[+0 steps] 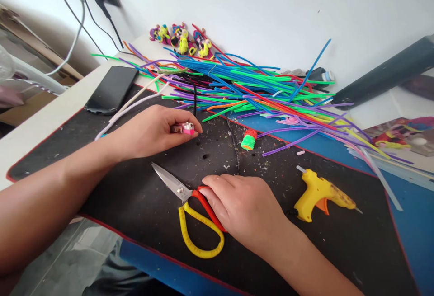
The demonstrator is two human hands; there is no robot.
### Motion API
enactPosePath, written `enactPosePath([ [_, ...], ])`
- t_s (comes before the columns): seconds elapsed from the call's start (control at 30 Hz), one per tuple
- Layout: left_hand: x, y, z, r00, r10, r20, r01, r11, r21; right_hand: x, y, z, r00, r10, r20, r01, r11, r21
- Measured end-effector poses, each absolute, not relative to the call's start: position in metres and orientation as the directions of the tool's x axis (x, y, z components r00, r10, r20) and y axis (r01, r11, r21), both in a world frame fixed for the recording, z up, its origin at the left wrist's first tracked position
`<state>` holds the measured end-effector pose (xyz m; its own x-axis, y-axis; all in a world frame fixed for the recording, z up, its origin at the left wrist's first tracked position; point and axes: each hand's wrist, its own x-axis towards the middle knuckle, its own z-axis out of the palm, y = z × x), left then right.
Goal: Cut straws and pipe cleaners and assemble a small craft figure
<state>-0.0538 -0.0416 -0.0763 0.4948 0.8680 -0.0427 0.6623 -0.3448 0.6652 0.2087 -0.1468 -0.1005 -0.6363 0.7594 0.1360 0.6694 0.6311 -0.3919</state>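
Note:
My left hand (152, 131) is closed around a pink lighter (185, 128) with a metal top; only its end shows past the fingers. My right hand (242, 205) rests low over a pair of scissors (183, 190), its fingers curled at the red handle. The scissors lie on the black mat with blades shut, pointing up and left, and the yellow handle loop is bare. Beyond my right hand stands a small red and green coil (249, 139) of fuzzy stems. On the right lies a yellow hot glue gun (323, 193), nozzle to the right.
A heap of coloured pipe cleaners (244, 83) spreads across the back. Several small fuzzy figures (183, 38) sit behind it by the wall. A black phone (111, 89) lies at the left. The black mat (135, 196) carries scattered scraps and a dark cord (233, 144).

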Motion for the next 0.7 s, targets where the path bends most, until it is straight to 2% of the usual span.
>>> enactPosePath([
  [0.23, -0.042, -0.054, -0.066, 0.653, 0.752, -0.092, 0.657, -0.502, 0.562, 0.210, -0.143, -0.099, -0.629, 0.756, 0.184, 0.662, 0.644, -0.383],
  [0.47, -0.031, -0.055, -0.071, 0.687, 0.713, -0.138, 0.702, -0.603, 0.380, 0.211, -0.142, -0.097, -0.630, 0.764, 0.136, 0.680, 0.628, -0.378],
  [0.7, -0.028, -0.060, -0.078, 0.694, 0.698, -0.175, 0.713, -0.633, 0.301, 0.208, -0.143, -0.096, -0.622, 0.776, 0.102, 0.702, 0.610, -0.368],
])
